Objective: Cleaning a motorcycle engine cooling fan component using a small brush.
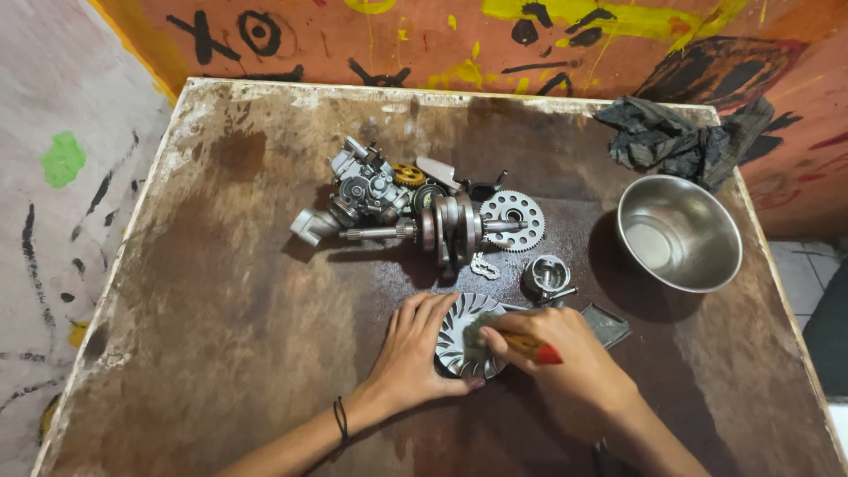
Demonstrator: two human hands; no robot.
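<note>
A repair workshop: a stained wooden workbench [221,291] with a crankshaft [446,228], sprocket [512,219] and carburetor [367,187] at twelve o'clock.

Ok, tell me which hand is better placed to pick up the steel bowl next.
Right, probably. The right hand lies on the same side as the steel bowl, though it holds a brush. The left hand is farther off, pressing down the finned metal disc.
</note>
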